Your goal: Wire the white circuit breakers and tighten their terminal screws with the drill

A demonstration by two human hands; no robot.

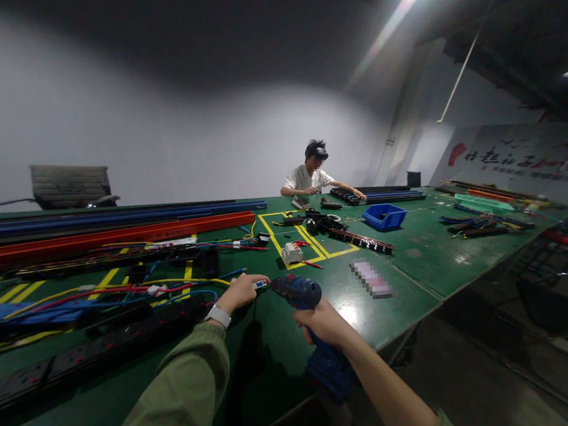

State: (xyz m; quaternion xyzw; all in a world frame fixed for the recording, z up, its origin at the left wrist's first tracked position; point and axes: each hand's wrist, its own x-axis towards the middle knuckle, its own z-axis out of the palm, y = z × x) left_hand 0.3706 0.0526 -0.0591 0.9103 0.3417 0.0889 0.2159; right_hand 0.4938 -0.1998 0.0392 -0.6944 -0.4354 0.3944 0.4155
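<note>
My right hand (325, 323) is wrapped round the grip of a blue cordless drill (299, 292), whose battery end hangs near the table's front edge. The drill's nose points left and reaches the small blue-and-white part (259, 284) that my left hand (241, 294) pinches. Whether the bit touches this part, I cannot tell. Left of that hand lie red, yellow and blue wires (155, 290) and a long black power strip (101, 351). A white breaker-like block (292, 253) with red on it stands just beyond the drill, a red-handled thin tool (312, 264) beside it.
Across the green table (420, 273) sits another person (310, 173), arms on the tabletop. A blue bin (383, 217), dark strips (362, 240) and a blurred phone-like slab (371, 278) lie to the right. Long red channels (110, 240) run along the left.
</note>
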